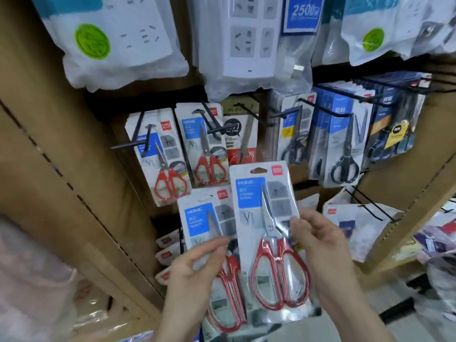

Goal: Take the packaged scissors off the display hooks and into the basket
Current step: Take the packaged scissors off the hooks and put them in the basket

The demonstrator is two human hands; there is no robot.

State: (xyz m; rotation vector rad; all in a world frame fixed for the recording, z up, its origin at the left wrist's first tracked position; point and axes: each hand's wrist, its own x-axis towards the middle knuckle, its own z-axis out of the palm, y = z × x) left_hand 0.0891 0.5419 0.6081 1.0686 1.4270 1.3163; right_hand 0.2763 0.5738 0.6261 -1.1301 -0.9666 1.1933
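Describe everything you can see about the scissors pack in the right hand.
The scissors pack is a tall white card under glossy clear plastic, with a blue label panel, grey picture squares, a red logo corner and an empty hang slot on top. Inside, red-handled scissors point their steel blades up. It is off the hooks, nearly upright, pinched at its right edge by the right hand, overlapping the left hand's pack.

Up at twelve o'clock you see a white power strip (pixel 249 38) in a clear bag, with a blue 2500W label (pixel 304 13) just beside it. At ten and two o'clock hang white bags with round green stickers (pixel 92 41). A brown cardboard wall (pixel 49 144) fills your nine o'clock side.
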